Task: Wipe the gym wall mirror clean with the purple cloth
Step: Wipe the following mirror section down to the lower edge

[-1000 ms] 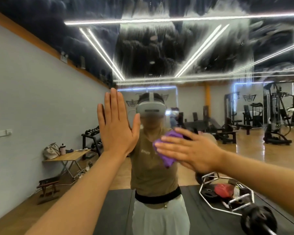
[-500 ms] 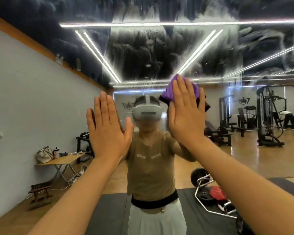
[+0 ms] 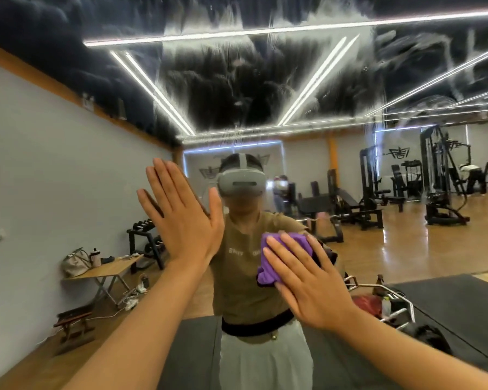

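The wall mirror (image 3: 265, 88) fills the whole view, with white streaky smears across its upper part. My right hand (image 3: 307, 280) presses the purple cloth (image 3: 276, 254) flat against the glass at chest height, fingers straight and pointing up-left. The cloth bunches out past my fingertips. My left hand (image 3: 181, 218) lies flat on the mirror to the left, fingers straight and pointing up. A person's reflection wearing a headset stands between my two hands.
Everything else is reflection: a folding table (image 3: 107, 270) with a bag and bottle at left, a dumbbell rack (image 3: 144, 235), black floor mats (image 3: 448, 305), a hex bar with weights (image 3: 389, 302) at right, and gym machines (image 3: 440, 187) far back.
My right hand swept the cloth from chest height up to head height, then back down to chest height. My left hand stayed flat on the glass.
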Motion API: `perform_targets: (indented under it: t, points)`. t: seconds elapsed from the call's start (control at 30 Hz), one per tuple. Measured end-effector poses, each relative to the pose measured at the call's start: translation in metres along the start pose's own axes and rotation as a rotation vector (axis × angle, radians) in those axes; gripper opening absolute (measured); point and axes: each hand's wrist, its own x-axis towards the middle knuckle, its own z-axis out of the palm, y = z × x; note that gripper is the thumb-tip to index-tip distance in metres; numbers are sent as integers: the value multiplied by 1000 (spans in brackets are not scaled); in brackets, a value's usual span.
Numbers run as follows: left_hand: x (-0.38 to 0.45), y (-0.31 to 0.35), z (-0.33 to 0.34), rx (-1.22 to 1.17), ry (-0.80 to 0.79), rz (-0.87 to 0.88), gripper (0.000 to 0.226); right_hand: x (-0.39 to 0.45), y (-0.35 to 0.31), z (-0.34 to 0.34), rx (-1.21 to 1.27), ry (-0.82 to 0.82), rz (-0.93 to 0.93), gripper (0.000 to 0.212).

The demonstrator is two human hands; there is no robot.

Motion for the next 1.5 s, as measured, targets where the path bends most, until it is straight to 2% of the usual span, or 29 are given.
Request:
perform_targets:
  t: [0.07,0.23,0.37,0.47,0.57,0.83,0.97,1.2,1.43,1.5]
  points:
    - [-1,-1,2,-4,15,28,80,38,16,-8,8,36,26,60]
    - [-1,-5,3,20,37,108,75,153,59,-32,89,181,248,59]
    - [-2,-7,4,-9,76,160,69,198,87,-47,109,216,375,56]
    - [-4,-8,6,-38,86,247,65,196,84,-46,109,274,399,55]
    - [-4,-8,8,-38,87,263,65,166,71,-36,131,308,397,55]
    - [-5,-7,7,-24,71,250,64,8,21,-1,69,176,320,57]
    - [-5,-8,8,-33,69,244,64,-31,13,5,42,133,302,53]
    - [-6,-6,8,-38,66,245,65,4,37,-5,59,137,270,54]
    - [-5,-6,9,-59,90,250,65,139,108,-39,100,225,370,57]
    - [-5,-6,8,-56,95,251,65,174,128,-51,119,236,456,57]
